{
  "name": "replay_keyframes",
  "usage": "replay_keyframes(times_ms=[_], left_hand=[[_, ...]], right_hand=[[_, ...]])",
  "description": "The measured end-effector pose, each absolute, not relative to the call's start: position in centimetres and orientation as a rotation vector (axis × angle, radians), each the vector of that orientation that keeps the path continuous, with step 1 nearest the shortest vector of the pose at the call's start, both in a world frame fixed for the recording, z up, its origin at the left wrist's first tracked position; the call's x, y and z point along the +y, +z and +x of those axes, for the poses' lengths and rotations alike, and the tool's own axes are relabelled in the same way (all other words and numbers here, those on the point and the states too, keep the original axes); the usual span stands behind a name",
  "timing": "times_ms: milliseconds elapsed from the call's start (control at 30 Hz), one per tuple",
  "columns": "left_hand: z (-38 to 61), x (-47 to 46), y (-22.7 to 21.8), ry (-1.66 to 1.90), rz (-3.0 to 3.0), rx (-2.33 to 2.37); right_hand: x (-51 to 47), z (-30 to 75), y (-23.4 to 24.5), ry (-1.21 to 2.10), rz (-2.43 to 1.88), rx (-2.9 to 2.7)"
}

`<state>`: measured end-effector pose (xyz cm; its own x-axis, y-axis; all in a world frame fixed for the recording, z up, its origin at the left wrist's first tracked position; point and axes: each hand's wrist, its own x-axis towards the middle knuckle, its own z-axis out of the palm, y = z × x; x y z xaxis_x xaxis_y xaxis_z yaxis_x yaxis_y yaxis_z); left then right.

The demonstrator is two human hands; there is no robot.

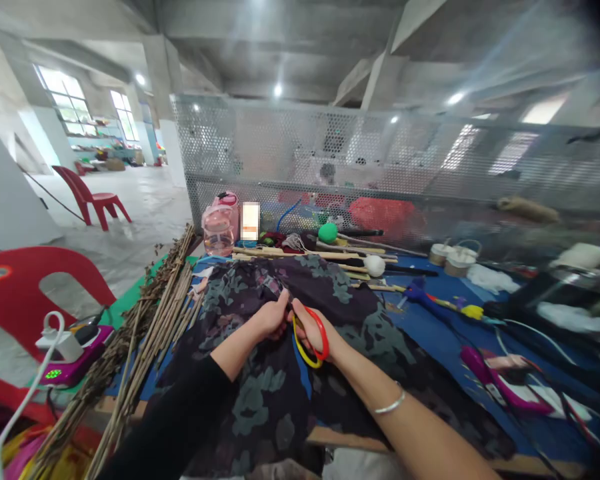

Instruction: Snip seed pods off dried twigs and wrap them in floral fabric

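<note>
A dark cloth with a grey-green leafy pattern (260, 400) lies spread over the table, and a slit with blue showing through runs up its middle. My left hand (273, 319) is closed on the cloth at the top of the slit, thumb up. In my right hand (313, 330) is a pair of scissors (321, 333) with one red and one yellow handle loop, fingers wrapped through them. The blades are hidden by the hands and the cloth. Both hands are close together, almost touching.
Dry stalks (155, 313) lie along the left. Thin sticks, a green ball (328, 232), a white ball (375, 265) and a pink jug (219, 230) stand before a perforated metal screen (280, 147). Purple power strips (75, 360) and cables flank the blue table. Red chairs (35, 293) are left.
</note>
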<state>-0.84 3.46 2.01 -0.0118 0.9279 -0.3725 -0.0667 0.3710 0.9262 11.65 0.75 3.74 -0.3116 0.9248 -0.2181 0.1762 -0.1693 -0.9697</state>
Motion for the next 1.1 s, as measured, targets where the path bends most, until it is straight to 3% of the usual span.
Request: replay_keyframes(times_ms=[267, 500, 867, 1100], left_hand=[[0.8, 3.1, 2.0, 0.923, 0.727, 1.010], [2.9, 3.4, 2.1, 1.406, 0.564, 1.167], [2.7, 4.8, 3.3, 1.234, 0.221, 0.876], [2.6, 4.4, 3.0, 1.359, 0.025, 0.762]], right_hand=[[0.8, 11.9, 3.3, 1.590, -1.213, -1.353], [0.8, 11.9, 2.9, 1.525, -1.165, -1.336], [0.5, 11.5, 2.6, 1.440, -1.199, -1.367], [0.4, 11.4, 1.7, 1.452, -1.203, -1.388]])
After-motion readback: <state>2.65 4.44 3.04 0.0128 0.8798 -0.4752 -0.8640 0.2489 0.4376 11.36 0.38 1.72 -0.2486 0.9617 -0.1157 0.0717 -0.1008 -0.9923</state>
